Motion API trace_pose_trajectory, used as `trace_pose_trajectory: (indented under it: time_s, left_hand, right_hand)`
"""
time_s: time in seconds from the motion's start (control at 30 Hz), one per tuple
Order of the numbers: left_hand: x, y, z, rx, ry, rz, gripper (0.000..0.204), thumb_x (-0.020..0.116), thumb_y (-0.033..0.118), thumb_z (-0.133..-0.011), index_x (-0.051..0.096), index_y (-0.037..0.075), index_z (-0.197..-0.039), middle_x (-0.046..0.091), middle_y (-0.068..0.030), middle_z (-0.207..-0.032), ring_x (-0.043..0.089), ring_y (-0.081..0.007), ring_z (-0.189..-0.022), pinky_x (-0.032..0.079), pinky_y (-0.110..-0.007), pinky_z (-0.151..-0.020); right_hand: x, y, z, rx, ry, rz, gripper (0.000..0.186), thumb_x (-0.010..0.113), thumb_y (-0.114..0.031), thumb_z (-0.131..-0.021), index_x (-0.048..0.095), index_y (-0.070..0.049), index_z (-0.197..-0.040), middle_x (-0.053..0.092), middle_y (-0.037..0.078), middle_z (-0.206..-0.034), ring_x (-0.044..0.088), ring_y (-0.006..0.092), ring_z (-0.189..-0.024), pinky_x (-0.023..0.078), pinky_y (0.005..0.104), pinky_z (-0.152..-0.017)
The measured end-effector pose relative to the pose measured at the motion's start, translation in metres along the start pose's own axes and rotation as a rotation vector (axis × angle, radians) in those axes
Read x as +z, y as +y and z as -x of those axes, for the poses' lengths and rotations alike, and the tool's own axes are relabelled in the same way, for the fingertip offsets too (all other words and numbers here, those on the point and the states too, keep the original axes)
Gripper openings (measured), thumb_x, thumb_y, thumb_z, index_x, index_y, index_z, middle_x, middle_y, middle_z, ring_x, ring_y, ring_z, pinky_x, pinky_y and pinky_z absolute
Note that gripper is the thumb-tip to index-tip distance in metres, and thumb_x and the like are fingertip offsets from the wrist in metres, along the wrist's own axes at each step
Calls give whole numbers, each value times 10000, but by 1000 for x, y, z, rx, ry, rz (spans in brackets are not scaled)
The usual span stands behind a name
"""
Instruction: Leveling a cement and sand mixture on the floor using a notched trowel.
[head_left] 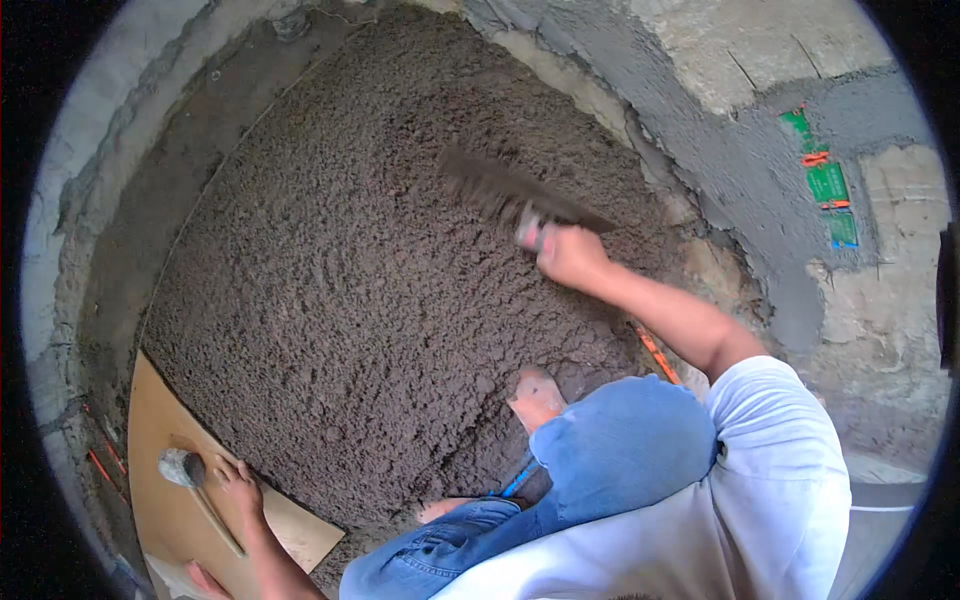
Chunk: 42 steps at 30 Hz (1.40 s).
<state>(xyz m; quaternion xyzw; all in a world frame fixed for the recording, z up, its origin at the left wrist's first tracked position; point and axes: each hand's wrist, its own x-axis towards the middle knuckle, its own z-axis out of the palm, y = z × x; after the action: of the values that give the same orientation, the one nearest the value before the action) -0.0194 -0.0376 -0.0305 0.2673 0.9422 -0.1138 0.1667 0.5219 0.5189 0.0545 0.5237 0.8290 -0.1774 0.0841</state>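
My right hand (574, 258) is closed around the handle of a long, flat plastering trowel (520, 190). Its dark blade, smeared by motion, lies over the rough grey-brown mortar bed (350, 260), towards the right side. Whether the blade touches the mortar I cannot tell. At lower left, my left hand (238, 488) rests with fingers stretched out on a tan board (160, 410). Beside that hand lies a mallet (205, 495) with a pale, wrapped-looking head and a wooden handle.
Rough walls curve around the mortar. Green electrical boxes (826, 184) sit in the grey-rendered right wall (740, 150). An orange pipe (655, 352) and a blue pipe (520, 478) show near my bent knee (625, 430). Orange pieces (105, 470) lie by the left wall.
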Motion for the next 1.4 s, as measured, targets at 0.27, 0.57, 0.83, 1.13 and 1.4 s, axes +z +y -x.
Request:
trace_pose_trajectory:
  time_s: [0.27,0.57,0.83,1.13,1.4]
  left_hand:
    - [-24,20,10,3,-21,140,628,438,290,-939,134,95,-1453,169,-294,-1448,140,-427,-1353,162,-454,-1098]
    - [-30,24,14,-1,0,117,623,446,309,-937,168,82,-1446,166,-312,-1440,198,-443,-1329,203,-439,-1085]
    - [-13,18,9,32,90,122,636,453,344,-930,156,145,-1456,188,-329,-1424,232,-463,-1305,227,-472,-1069]
    - [-17,33,9,-5,87,138,630,439,381,-928,172,157,-1453,233,-272,-1435,197,-422,-1341,169,-509,-1087]
    - [-24,32,39,112,15,193,554,402,300,-945,210,145,-1442,205,-207,-1468,166,-386,-1360,136,-498,-1106]
  right_hand:
    - [-56,5,-121,-187,-187,13,256,625,-252,-640,630,-75,-825,650,163,-805,630,335,-768,510,429,-698]
    - [-80,-10,-245,-93,84,-89,280,622,-278,-679,645,-84,-880,658,158,-877,625,322,-836,491,413,-748]
    - [-45,-65,-240,69,164,88,305,565,-277,-745,631,-86,-973,643,174,-988,602,342,-957,466,455,-822]
    - [27,-148,-64,-557,-77,157,191,561,-236,-760,608,-83,-862,645,180,-778,633,362,-744,506,470,-693]
    - [19,-223,-67,-791,-62,236,160,522,-202,-790,611,-89,-859,643,153,-779,631,338,-736,511,458,-661]
